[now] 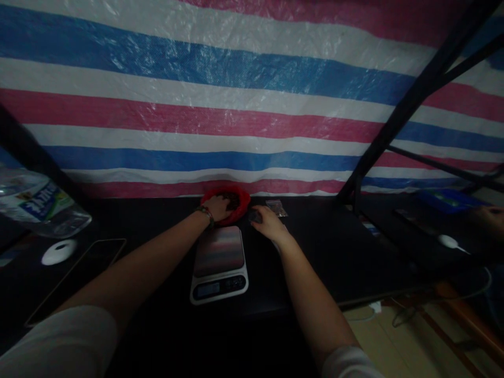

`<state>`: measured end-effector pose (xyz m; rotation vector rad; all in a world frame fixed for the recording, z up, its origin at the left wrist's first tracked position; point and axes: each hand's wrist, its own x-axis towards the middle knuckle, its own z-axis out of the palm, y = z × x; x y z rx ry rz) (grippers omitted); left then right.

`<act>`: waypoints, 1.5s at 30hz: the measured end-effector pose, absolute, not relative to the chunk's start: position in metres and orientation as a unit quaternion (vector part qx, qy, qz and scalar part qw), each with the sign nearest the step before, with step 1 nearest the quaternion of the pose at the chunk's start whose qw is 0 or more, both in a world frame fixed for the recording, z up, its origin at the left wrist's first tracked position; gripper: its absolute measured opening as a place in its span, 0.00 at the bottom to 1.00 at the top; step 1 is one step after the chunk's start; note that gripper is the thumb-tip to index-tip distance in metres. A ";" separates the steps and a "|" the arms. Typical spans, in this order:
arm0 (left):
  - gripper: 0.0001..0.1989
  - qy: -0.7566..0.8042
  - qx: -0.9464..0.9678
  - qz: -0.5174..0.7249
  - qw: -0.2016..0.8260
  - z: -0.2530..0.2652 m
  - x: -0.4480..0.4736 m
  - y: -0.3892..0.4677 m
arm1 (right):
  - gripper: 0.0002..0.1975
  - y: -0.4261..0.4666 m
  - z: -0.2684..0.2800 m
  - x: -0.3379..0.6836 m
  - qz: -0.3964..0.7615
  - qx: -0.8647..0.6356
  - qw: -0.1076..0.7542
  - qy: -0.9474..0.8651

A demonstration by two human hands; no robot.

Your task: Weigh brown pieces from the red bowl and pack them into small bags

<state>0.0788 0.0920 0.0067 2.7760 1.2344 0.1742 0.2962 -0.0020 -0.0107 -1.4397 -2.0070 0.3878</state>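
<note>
My left hand point(218, 207) reaches into a red container point(243, 202) holding many small dark brown pieces point(232, 199); its fingertips are hidden among them. To the right of the container, my right hand point(270, 223) is closed on a small dark, see-through thing point(255, 216) that looks like a small plastic bag. Just beyond that hand lies a small clear zip bag point(277, 208) with brown bits inside. A white kitchen scale point(219, 254) rests in front of the container, between my forearms, with nothing on its plate.
A large plastic bottle point(43, 205), a white mouse-shaped object point(59, 252) and a flat dark tablet-like device point(84, 268) are at the left of the black table point(315, 252). Striped sheeting point(216, 115) hangs behind. At far right are a blue tray point(449, 200) and another person's hand point(492, 218).
</note>
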 end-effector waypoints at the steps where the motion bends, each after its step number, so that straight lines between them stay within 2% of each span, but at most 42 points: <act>1: 0.19 0.409 0.910 0.053 0.043 0.004 0.079 0.093 | 0.25 -0.002 -0.011 0.296 0.147 -0.547 0.315 -0.762; 8: 0.20 0.443 0.895 0.044 -0.033 -0.009 0.079 0.097 | 0.23 -0.003 -0.012 0.294 0.135 -0.544 0.310 -0.768; 18: 0.20 0.422 0.905 0.058 -0.013 -0.010 0.073 0.096 | 0.23 -0.001 -0.015 0.292 0.144 -0.551 0.313 -0.760; 25: 0.19 0.390 0.915 0.107 0.019 -0.005 0.060 0.097 | 0.27 -0.003 -0.013 0.277 0.171 -0.540 0.410 -0.715; 29: 0.20 0.400 0.894 0.201 0.017 -0.006 0.051 0.091 | 0.21 0.002 -0.004 0.253 0.182 -0.516 0.440 -0.712; 33: 0.19 0.436 0.860 0.263 0.018 -0.009 0.035 0.084 | 0.16 0.020 0.012 0.227 0.114 -0.502 0.384 -0.767; 38: 0.19 0.520 0.790 0.324 0.040 -0.019 0.009 0.076 | 0.14 0.043 0.017 0.213 0.036 -0.589 0.206 -0.781; 41: 0.20 0.506 0.792 0.335 0.058 -0.029 -0.001 0.070 | 0.14 0.047 0.015 0.213 0.005 -0.627 0.125 -0.769; 45: 0.28 0.471 0.812 0.327 0.110 -0.039 -0.006 0.067 | 0.14 0.048 0.014 0.209 0.022 -0.570 0.084 -0.817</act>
